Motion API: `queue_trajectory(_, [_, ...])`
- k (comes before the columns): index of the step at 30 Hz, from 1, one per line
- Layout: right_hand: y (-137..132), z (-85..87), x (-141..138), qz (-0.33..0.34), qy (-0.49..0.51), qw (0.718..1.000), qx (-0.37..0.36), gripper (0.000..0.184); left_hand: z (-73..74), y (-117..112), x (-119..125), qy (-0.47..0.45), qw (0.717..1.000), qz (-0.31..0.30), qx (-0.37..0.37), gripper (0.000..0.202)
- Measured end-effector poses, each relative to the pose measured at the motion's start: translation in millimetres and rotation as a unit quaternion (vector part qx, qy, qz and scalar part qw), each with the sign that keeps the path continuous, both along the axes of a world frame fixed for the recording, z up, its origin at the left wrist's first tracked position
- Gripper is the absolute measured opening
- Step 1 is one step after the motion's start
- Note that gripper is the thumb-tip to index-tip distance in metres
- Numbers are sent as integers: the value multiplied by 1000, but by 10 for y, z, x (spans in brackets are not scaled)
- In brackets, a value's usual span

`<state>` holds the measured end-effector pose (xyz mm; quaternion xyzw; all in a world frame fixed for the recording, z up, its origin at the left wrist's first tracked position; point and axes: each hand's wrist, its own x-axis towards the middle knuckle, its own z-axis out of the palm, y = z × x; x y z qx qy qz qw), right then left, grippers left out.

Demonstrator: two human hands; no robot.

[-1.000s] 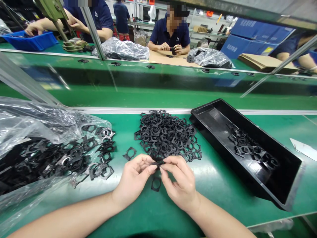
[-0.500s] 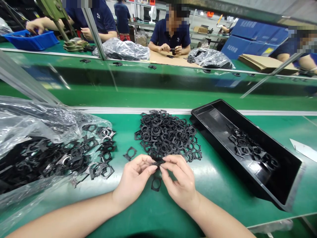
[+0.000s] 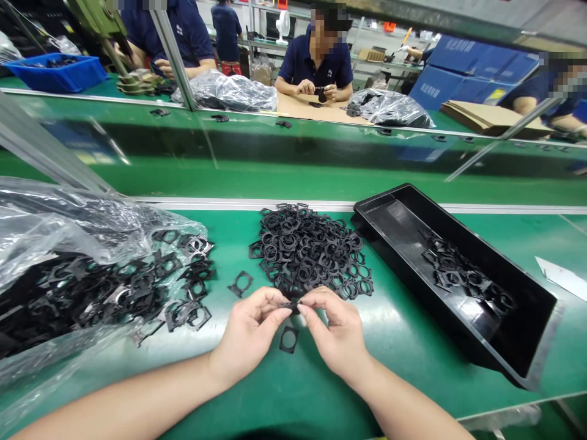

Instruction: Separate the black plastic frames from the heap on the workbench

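Between my two hands is a small black plastic part point(image 3: 293, 305), seen nearly edge-on and partly covered by my fingers. My left hand point(image 3: 252, 327) pinches its left end with thumb and fingers, and my right hand point(image 3: 337, 330) pinches its right end. Just behind my fingertips rises a heap of black ring-shaped frames point(image 3: 309, 247). One loose black frame point(image 3: 288, 340) lies flat on the green table below my hands, and another single frame point(image 3: 241, 283) rests left of the heap.
At the left, a clear plastic bag point(image 3: 92, 226) spills black parts onto the table. A black tray point(image 3: 380, 226) with several parts inside stands slanted at the right. Beyond the metal rail, people work at a bench holding a blue bin point(image 3: 59, 78) and wrapped bundles.
My right fingers have closed in more tightly on the black part, which has tilted slightly. Across the bench, a person's hand has left the blue bin.
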<state>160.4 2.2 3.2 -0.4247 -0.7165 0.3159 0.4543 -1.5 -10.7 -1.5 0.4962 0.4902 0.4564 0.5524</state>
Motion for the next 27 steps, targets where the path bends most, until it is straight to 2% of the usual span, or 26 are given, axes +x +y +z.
queue_trajectory(3, [23, -1, 18, 14, -18, 999, 33, 13, -18, 51, -51, 94, 992, -52, 69, 7])
queue_trajectory(6, [35, -10, 21, 45, -44, 994, 93, 18, -26, 91, -113, 212, 950, -90, 208, 20])
queue_trajectory(8, [32, -12, 20, 62, -49, 990, 121, 21, -18, 101, -134, 230, 932, -100, 263, 23])
queue_trajectory(10, [24, -5, 21, 58, -40, 991, 118, 22, 6, 103, -131, 199, 947, -89, 235, 22])
queue_trajectory(13, [14, 20, 31, 13, -23, 997, 74, 17, 57, 110, -97, 85, 991, -34, 94, 15])
queue_trajectory(15, [12, 36, 34, -3, -26, 998, 57, 13, 81, 119, -70, -4, 1000, -1, 11, 11])
queue_trajectory(17, [13, 41, 28, 4, -36, 997, 62, 13, 87, 121, -48, -64, 997, 14, -32, 11])
queue_trajectory(23, [4, 2, -25, -2, -43, 994, 101, 17, 55, 74, -17, -101, 994, 15, -45, 14])
queue_trajectory(27, [-14, -17, -42, -10, -25, 996, 83, 15, 60, 39, -16, -82, 996, 14, -25, 10])
